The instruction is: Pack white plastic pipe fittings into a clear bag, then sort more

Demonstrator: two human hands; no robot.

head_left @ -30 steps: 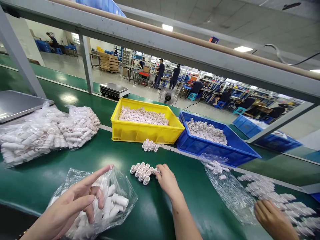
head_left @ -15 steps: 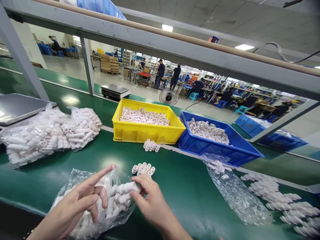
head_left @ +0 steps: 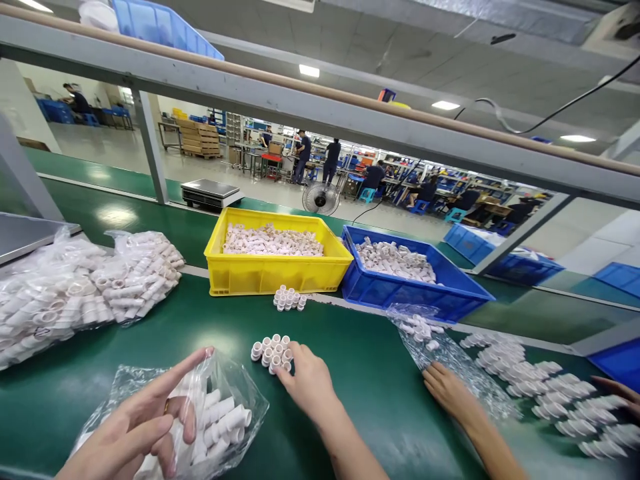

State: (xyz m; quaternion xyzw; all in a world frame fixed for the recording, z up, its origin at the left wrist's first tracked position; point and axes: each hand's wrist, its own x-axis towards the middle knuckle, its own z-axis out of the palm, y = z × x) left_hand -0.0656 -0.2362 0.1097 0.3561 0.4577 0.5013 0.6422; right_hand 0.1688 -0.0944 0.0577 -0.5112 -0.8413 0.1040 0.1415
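Note:
My left hand (head_left: 143, 420) is at the mouth of a clear plastic bag (head_left: 250, 393), its index finger stretched out and the other fingers bent, with film caught on them. Inside the bag lie several white plastic pipe fittings (head_left: 225, 423). To the right of it, my right hand (head_left: 310, 383) has its thumb and fingertips closed around the right edge of a group of upright white pipe fittings (head_left: 269, 353). How many it grips is hidden. A second small group of fittings (head_left: 289, 299) stands farther back, before the yellow bin (head_left: 280, 275).
A blue bin (head_left: 415, 290) of fittings adjoins the yellow one. Filled bags (head_left: 85, 287) lie left. A co-worker's hand (head_left: 447, 390) rests by a flat plastic bag (head_left: 463, 360); another hand (head_left: 620, 393) is near rows of fittings (head_left: 550, 393). A metal frame (head_left: 300, 90) crosses above.
My right hand has left the fittings at the bag's mouth and moved to the standing group. The co-worker's hands have come into view at right. The view has shifted right.

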